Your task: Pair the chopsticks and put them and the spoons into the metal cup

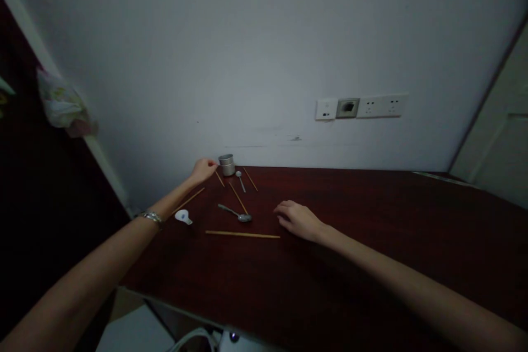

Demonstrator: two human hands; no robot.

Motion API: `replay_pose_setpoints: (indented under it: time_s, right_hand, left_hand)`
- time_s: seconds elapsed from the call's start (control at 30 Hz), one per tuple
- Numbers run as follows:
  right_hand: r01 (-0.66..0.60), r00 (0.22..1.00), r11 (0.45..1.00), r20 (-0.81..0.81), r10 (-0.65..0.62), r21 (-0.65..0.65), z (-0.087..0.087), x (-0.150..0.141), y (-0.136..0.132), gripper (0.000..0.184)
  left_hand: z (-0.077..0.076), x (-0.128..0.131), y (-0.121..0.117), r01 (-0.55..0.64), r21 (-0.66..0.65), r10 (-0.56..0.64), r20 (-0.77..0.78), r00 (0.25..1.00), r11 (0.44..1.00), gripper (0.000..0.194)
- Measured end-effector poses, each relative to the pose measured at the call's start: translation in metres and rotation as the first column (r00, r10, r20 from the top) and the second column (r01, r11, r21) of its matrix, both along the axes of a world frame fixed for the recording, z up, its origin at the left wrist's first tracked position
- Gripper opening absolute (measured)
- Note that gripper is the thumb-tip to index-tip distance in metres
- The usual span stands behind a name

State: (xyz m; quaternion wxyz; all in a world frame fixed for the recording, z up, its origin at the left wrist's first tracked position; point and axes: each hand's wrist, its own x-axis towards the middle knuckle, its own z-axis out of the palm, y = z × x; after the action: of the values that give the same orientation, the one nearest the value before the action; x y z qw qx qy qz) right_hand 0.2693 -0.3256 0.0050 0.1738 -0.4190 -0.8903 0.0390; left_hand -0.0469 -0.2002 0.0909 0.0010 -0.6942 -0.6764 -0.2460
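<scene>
Stretched out to the back left, my left hand (204, 170) has its thumb and fingers pinched together just left of a metal cup (226, 165). A short piece of chopstick (220, 179) shows right below those fingertips; whether they grip it or something smaller, I cannot make out. My right hand (297, 219) lies palm down on the table with loosely spread fingers, holding nothing. Between the hands are a metal spoon (244, 218), a chopstick (238, 199) leading up from it, and another chopstick (243, 235) lying crosswise nearer me.
A small spoon (240, 180) and a chopstick (250, 179) lie right of the cup. Beside my left forearm are a white spoon (183, 216) and a chopstick (190, 201). The dark red table (371, 231) meets a wall with sockets (363, 108). A plastic bag (64, 102) hangs left.
</scene>
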Motion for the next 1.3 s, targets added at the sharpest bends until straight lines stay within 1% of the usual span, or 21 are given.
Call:
replay_pose_setpoints:
  time_s: [0.1, 0.2, 0.27, 0.37, 0.47, 0.57, 0.77, 0.83, 0.97, 1.1, 1.3]
  right_hand:
    - [-0.096, 0.995, 0.995, -0.027, 0.096, -0.025, 0.008, -0.035, -0.005, 0.031]
    - [-0.173, 0.985, 0.983, -0.028, 0.172, -0.054, 0.011, -0.062, -0.006, 0.03]
    - [-0.219, 0.976, 0.973, -0.027, 0.218, -0.066, 0.01, -0.076, -0.005, 0.028]
    - [-0.267, 0.964, 0.959, -0.024, 0.266, -0.094, 0.008, -0.094, -0.002, 0.027]
    - [-0.274, 0.961, 0.954, 0.012, 0.277, -0.124, 0.006, -0.107, 0.002, 0.026]
    - [-0.265, 0.96, 0.955, 0.053, 0.273, -0.133, 0.002, -0.115, 0.007, 0.026]
    - [-0.246, 0.963, 0.965, 0.085, 0.254, -0.095, -0.005, -0.121, 0.011, 0.025]
    - [-0.233, 0.966, 0.969, 0.093, 0.24, -0.08, -0.006, -0.122, 0.012, 0.024]
    - [-0.217, 0.971, 0.974, 0.091, 0.222, -0.059, -0.009, -0.122, 0.013, 0.023]
    - [-0.229, 0.969, 0.971, 0.075, 0.234, -0.07, -0.01, -0.121, 0.015, 0.024]
    - [-0.244, 0.965, 0.966, 0.075, 0.251, -0.086, -0.01, -0.122, 0.015, 0.026]
  left_hand:
    - [-0.005, -0.045, 0.001, -0.092, -0.11, 0.097, 0.042, 0.994, 0.99, 0.019]
    - [-0.017, -0.082, -0.003, -0.136, -0.208, 0.165, 0.129, 0.978, 0.969, 0.015]
    - [-0.027, -0.1, -0.007, -0.148, -0.268, 0.198, 0.168, 0.966, 0.952, 0.013]
    - [-0.043, -0.115, -0.012, -0.167, -0.319, 0.231, 0.175, 0.957, 0.933, 0.01]
    - [-0.058, -0.12, -0.013, -0.196, -0.33, 0.262, 0.169, 0.95, 0.924, 0.01]
    - [-0.069, -0.124, -0.008, -0.232, -0.326, 0.296, 0.162, 0.941, 0.917, 0.01]
    - [-0.08, -0.134, 0.008, -0.258, -0.285, 0.307, 0.145, 0.941, 0.923, 0.013]
    - [-0.083, -0.135, 0.014, -0.242, -0.279, 0.291, 0.147, 0.946, 0.929, 0.016]
    - [-0.09, -0.132, 0.024, -0.155, -0.303, 0.212, 0.165, 0.963, 0.94, 0.024]
    - [-0.094, -0.129, 0.029, -0.109, -0.362, 0.176, 0.159, 0.971, 0.926, 0.026]
    - [-0.1, -0.134, 0.032, -0.068, -0.411, 0.147, 0.162, 0.976, 0.909, 0.027]
